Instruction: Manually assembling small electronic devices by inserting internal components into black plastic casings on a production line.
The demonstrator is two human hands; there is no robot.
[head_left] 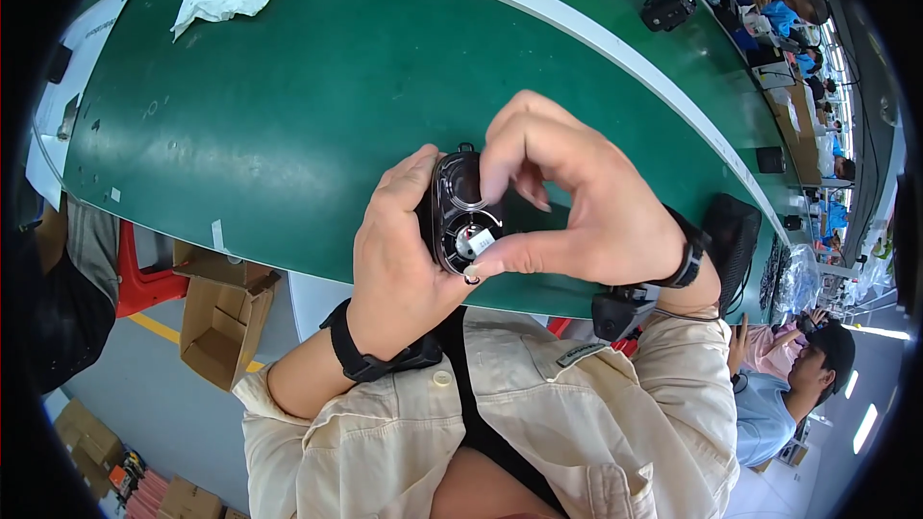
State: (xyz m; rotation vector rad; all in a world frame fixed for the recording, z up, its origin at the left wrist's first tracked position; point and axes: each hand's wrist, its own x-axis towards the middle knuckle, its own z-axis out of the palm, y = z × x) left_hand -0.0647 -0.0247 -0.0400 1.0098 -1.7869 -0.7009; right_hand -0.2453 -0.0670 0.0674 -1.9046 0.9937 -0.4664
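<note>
Two hands on one black oval housing [460, 216] | left hand [399, 255] cups its left side | right hand [577, 202] pinches its right rim, thumb beneath | long axis upright between palms | held above green counter [288, 115]

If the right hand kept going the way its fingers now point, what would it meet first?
The right hand points leftward, its fingertips already on the black oval part. Going on, it would press into that part, with the left hand cupped right behind it. Depth is hard to judge.
</note>
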